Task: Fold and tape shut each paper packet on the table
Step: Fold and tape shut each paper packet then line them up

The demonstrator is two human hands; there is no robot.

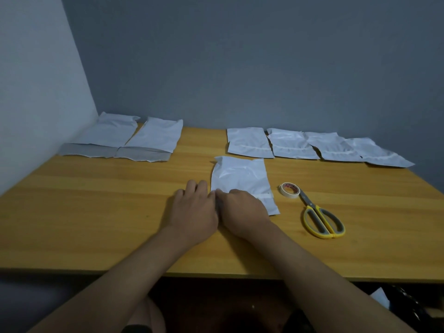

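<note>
Centrally, both hands press on the near left corner of the packet (240, 176), which lies flat on the table (96, 200): the left hand (194, 212) with fingers fairly straight, the right hand (242, 212) curled over the folded, taped edge, probably smoothing the strip down. Tape roll (290, 190) and scissors (320, 218) lie within easy reach on the right; four sealed packets (312, 146) line the back right, two unsealed packets (125, 138) wait back left.

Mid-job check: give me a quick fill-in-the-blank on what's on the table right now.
1. Both hands rest on the near end of the ___ packet.
2. The tape roll lies beside the tips of the yellow-handled ___.
3. Along the far right edge lies a row of ___ taped packets.
Missing: middle; scissors; four
</note>
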